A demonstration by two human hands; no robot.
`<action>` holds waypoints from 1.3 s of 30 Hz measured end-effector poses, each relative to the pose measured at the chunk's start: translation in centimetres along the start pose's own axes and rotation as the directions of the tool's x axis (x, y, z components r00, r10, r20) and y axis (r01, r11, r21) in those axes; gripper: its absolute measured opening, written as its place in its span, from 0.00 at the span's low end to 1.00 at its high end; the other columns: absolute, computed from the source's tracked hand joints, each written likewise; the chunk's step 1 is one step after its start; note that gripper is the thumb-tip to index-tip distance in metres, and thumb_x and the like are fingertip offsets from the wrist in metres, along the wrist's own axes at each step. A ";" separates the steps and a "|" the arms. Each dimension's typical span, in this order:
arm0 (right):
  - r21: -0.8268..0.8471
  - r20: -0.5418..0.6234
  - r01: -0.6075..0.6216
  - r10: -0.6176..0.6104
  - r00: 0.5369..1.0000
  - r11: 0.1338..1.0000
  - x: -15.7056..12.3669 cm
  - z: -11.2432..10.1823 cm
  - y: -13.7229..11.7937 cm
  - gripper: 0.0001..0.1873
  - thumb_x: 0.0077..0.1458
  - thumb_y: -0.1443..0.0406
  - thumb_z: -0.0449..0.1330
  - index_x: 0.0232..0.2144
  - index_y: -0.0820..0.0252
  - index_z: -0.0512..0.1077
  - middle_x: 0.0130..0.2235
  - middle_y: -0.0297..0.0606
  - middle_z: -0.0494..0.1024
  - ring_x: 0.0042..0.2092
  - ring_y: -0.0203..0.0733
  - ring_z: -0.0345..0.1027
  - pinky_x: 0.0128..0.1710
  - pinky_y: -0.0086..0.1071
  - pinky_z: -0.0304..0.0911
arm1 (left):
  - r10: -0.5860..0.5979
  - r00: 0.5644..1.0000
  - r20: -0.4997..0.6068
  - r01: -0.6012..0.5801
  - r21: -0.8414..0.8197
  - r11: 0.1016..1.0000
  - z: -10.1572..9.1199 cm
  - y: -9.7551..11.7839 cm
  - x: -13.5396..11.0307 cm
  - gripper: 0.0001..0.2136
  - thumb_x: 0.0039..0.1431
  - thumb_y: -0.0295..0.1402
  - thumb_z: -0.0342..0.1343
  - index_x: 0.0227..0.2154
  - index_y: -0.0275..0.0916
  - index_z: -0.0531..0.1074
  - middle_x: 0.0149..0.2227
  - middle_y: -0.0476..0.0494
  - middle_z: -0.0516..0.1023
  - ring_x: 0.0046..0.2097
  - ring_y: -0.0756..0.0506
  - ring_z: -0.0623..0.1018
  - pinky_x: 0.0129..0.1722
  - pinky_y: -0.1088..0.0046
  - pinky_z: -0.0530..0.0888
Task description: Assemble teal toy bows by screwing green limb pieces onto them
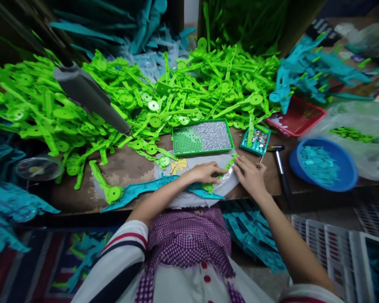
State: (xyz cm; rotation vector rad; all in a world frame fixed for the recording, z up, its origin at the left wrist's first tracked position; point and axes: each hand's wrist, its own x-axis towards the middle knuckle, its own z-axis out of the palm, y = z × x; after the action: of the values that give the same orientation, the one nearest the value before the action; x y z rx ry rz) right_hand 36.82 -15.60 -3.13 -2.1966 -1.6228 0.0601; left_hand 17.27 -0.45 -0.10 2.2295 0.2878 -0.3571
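A bright green plastic part (pixel 207 187) lies slantwise in front of me, over a turquoise plastic piece (pixel 139 191) and a pale cloth (pixel 196 160) with a yellow printed figure. Fingers of my left hand (pixel 205 173) are closed on the green part's middle, beside a shiny strip. At its upper right end, my right hand (pixel 251 176) pinches the tip with thumb and fingers. A thin metal shaft (pixel 261 159) shows by the right hand; I cannot tell what it belongs to. Another green part with a round disc (pixel 114 194) rests on the turquoise piece's left end.
Behind the green tray (pixel 202 136) of small silvery pieces rises a heap of green parts (pixel 189 92). An electric screwdriver (pixel 91 99) hangs at left. To the right are a small parts box (pixel 255 142), a hammer (pixel 281 168), a red tray (pixel 297 118) and a blue bowl (pixel 350 174).
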 end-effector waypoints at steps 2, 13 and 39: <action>0.023 0.019 -0.033 0.033 0.999 0.999 -0.4 0.1 0.2 0.23 0.67 0.54 0.50 0.56 0.55 0.75 0.60 0.49 0.76 0.61 0.55 0.69 0.59 0.55 0.48 | -0.011 1.000 0.003 0.011 0.005 1.000 -0.1 0.2 0.1 0.29 0.65 0.44 0.57 0.68 0.55 0.61 0.56 0.42 0.69 0.54 0.42 0.72 0.55 0.67 0.67; 0.131 0.028 -0.118 0.115 0.993 0.984 -0.3 0.2 0.0 0.27 0.65 0.50 0.52 0.59 0.56 0.72 0.62 0.50 0.74 0.63 0.55 0.67 0.59 0.54 0.53 | 0.094 0.996 -0.008 -0.094 -0.058 0.994 -0.5 -0.6 0.5 0.28 0.63 0.42 0.60 0.66 0.46 0.66 0.50 0.40 0.71 0.48 0.44 0.74 0.50 0.70 0.68; -0.149 -0.225 -0.447 0.410 0.884 0.882 14.0 -1.8 3.1 0.22 0.59 0.53 0.57 0.38 0.67 0.78 0.45 0.59 0.77 0.49 0.63 0.67 0.52 0.58 0.54 | 0.015 1.000 0.002 -0.015 -0.030 0.999 -0.8 -0.1 -0.5 0.29 0.64 0.50 0.58 0.67 0.55 0.63 0.53 0.43 0.71 0.53 0.43 0.74 0.52 0.70 0.68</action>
State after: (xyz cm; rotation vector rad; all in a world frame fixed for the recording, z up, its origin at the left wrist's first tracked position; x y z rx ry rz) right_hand 44.65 -3.98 0.32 -2.5915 -1.0517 -0.1852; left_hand 16.91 0.17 0.49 2.2003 0.2733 -0.3449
